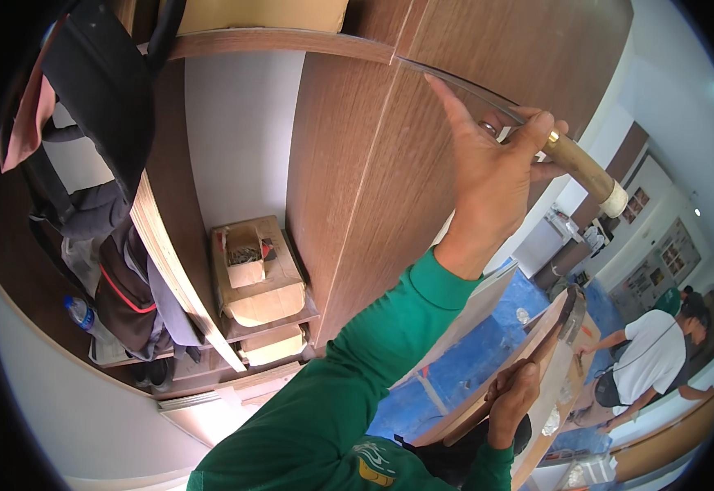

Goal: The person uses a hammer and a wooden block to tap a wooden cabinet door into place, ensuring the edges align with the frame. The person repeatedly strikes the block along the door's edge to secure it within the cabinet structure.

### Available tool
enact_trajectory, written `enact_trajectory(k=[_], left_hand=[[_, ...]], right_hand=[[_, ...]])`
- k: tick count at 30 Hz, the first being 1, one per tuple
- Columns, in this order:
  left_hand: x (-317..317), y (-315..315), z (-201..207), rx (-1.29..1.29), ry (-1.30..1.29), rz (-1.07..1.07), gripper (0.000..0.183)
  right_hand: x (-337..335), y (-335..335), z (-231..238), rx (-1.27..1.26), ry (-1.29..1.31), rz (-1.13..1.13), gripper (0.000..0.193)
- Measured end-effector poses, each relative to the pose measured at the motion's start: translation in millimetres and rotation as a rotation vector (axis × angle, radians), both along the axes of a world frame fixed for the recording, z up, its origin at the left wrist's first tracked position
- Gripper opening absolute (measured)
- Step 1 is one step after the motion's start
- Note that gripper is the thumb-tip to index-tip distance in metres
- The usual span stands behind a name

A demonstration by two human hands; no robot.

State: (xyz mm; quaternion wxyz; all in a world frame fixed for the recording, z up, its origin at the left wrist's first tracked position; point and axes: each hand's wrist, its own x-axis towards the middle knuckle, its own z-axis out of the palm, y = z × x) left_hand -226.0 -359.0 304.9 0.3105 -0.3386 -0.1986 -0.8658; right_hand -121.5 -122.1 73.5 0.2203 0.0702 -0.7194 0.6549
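Left hand grips a chisel; right hand clutches a hammer; green shirt bears an emblem

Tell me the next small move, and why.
Probably lift the hammer toward the butt of the chisel: the left hand holds the chisel with its tip apparently at a joint of the brown cabinet, while the right hand holds the hammer low, away from that butt.

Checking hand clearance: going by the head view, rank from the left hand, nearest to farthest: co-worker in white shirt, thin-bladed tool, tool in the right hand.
1. Thin-bladed tool: in the left hand's grip.
2. Wooden-handled tool: below, to the right, in the right hand.
3. Co-worker in white shirt: far right, farther back in the room.
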Motion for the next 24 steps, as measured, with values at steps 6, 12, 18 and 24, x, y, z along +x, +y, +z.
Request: enact_trajectory(k=[6,12,18,24], left_hand=[[-6,1,-3,0.013,0.004,0.023,0.127],[-7,-1,-3,0.027,0.041,-0.019,0.129],[1,-7,1,0.084,0.076,-0.138,0.128],[13,-17,2,0.093,0.169,-0.228,0.119]], right_hand=[[-3,0,2,-0.006,-0.041,-0.002,0.051],[-3,-2,5,0.023,-0.046,-0.002,0.051],[-5,-6,24,0.034,0.085,-0.041,0.056],[2,-20,64,0.010,0.251,0.044,0.062]])
